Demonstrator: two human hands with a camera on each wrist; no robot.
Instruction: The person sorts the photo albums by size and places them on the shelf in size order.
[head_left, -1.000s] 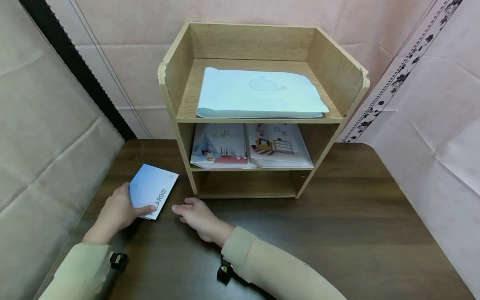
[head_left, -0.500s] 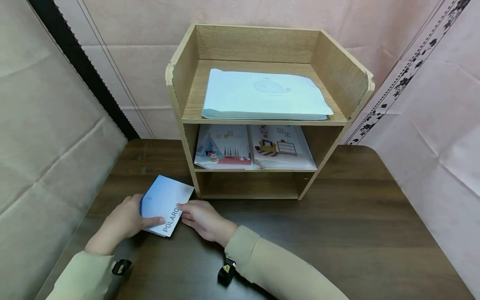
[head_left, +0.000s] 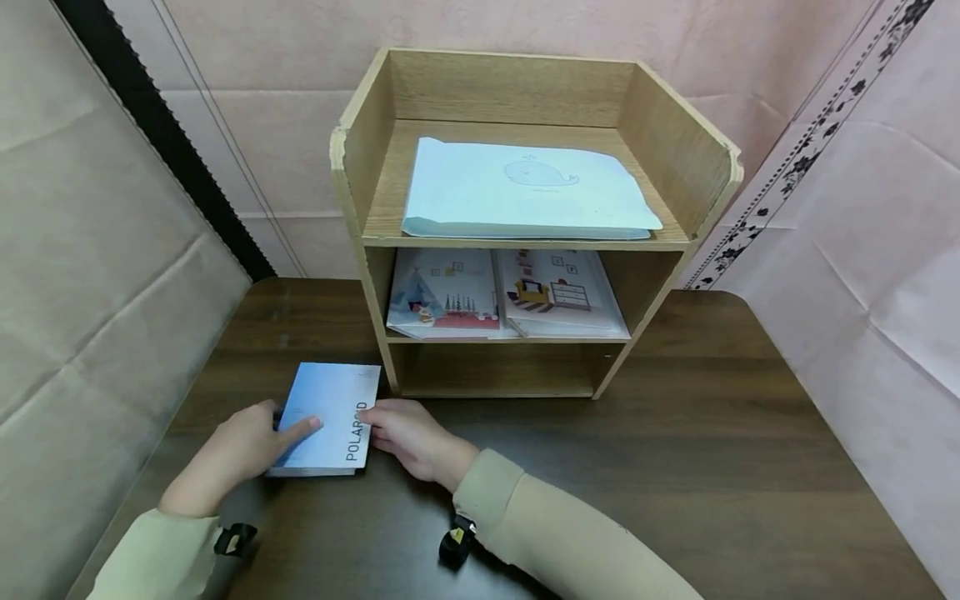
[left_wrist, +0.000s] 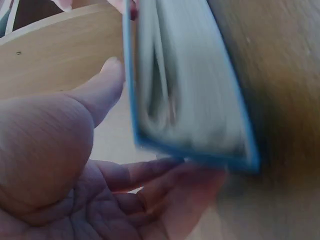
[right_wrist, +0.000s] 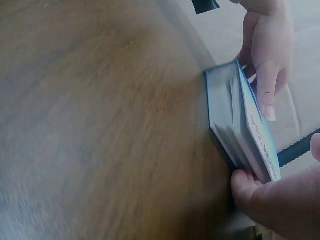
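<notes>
A small photo album (head_left: 330, 396) with a blue-to-white cover lettered POLAROID is held low over the table in front of the shelf's left side. My left hand (head_left: 236, 446) grips it by the spine, thumb lying on the cover and fingers around the back edge. On the opposite side, my right hand (head_left: 411, 435) pinches the album's right edge, its thumb on the cover beside the lettering. In the left wrist view the album (left_wrist: 195, 90) shows its page ends between blue covers. The right wrist view shows its pages (right_wrist: 225, 100) slightly parted near the front cover.
A wooden shelf unit (head_left: 517, 242) stands at the back of the brown table (head_left: 675, 467). On its top lies a light-blue booklet (head_left: 480, 187) with a whale drawing; illustrated books (head_left: 450, 287) lie on the middle shelf. Pale cloth hangs around the table.
The album has shifted right and closer to me, then turned so its edges sit nearly square. My right hand, apart from it at first, has taken hold of its right edge.
</notes>
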